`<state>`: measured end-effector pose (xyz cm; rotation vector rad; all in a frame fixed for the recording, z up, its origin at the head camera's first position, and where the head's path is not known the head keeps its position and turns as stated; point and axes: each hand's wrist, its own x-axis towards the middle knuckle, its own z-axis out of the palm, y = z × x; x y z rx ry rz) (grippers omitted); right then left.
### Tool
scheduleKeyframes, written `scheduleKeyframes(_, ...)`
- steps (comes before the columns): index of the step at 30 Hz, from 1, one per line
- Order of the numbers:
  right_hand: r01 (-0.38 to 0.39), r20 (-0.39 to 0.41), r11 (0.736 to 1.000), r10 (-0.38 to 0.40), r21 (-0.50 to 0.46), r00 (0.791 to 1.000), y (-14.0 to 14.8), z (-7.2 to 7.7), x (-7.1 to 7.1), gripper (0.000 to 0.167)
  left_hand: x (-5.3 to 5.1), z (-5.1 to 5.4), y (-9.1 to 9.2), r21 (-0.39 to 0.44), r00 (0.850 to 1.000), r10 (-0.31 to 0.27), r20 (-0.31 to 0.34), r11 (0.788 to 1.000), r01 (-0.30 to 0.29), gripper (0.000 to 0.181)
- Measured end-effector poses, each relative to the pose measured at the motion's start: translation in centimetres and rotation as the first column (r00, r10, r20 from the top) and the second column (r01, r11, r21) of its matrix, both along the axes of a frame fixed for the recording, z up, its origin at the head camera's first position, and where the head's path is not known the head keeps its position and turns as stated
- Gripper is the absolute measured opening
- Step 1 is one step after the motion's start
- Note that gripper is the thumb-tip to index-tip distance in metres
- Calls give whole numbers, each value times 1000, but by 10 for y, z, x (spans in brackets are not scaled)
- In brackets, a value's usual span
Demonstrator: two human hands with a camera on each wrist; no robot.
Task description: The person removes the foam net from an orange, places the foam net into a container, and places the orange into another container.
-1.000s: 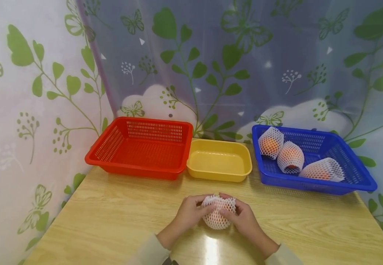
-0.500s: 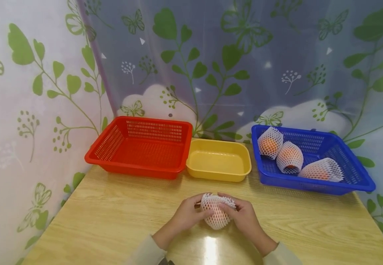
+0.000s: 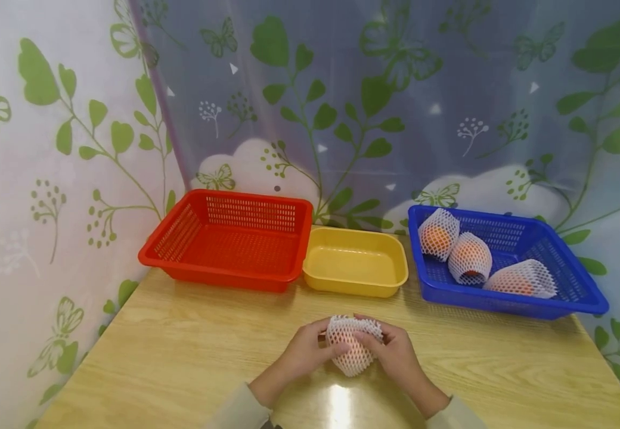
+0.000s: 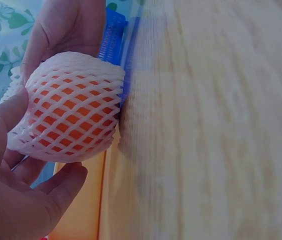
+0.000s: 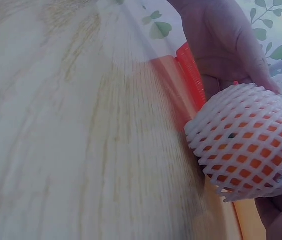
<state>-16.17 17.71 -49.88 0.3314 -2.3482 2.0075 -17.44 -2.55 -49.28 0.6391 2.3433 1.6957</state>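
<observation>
A round orange-red fruit in a white foam net (image 3: 350,351) is between both hands, just above the table's near middle. My left hand (image 3: 306,351) holds its left side, the thumb lying on the net in front. On the right side my right hand (image 3: 398,354) grips it, thumb pressed on the net's upper front and fingers behind. In the left wrist view the netted fruit (image 4: 76,112) shows orange through the mesh, and loose net bunches toward the hands. The right wrist view shows a small dark spot on the netted fruit (image 5: 251,145). Fingertips behind it are partly hidden.
Along the back of the wooden table (image 3: 181,357) stand a red basket (image 3: 224,277), a yellow tray (image 3: 353,286) and a blue basket (image 3: 503,304). The blue one holds three netted fruits (image 3: 470,256). A patterned curtain (image 3: 299,119) hangs behind.
My left thumb has slid lower on the net, and my right thumb has moved slightly up. The netted fruit has tilted a little; both hands stay in nearly the same place.
</observation>
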Motion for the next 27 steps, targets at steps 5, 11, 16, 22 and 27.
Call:
scheduleKeyframes(5, -12, 23, 1000, 12, -2, 1000, 1, -1, -1, 38, -2, -1, 0, 0, 999, 10, -32, 1000, -10, 40)
scheduleKeyframes(11, -67, 82, 994, 60, 82, 995, 5, -7, -1, 52, -2, -2, 0, 20, 996, 67, -66, 998, -66, 31)
scheduleKeyframes(16, -66, 101, 991, 54, 117, 993, 7, -8, -1, 54, -2, -1, 0, 24, 994, 84, -64, 996, -82, 31)
scheduleKeyframes(22, -66, 107, 991, 53, 113, 993, 6, -6, 1, 52, -1, 2, -1, 38, 998, 61, -9, 997, -60, 38)
scheduleKeyframes(27, -46, 98, 993, 36, 107, 995, 5, -5, 3, 50, 0, 5, -3, 35, 999, 42, 25, 998, -43, 44)
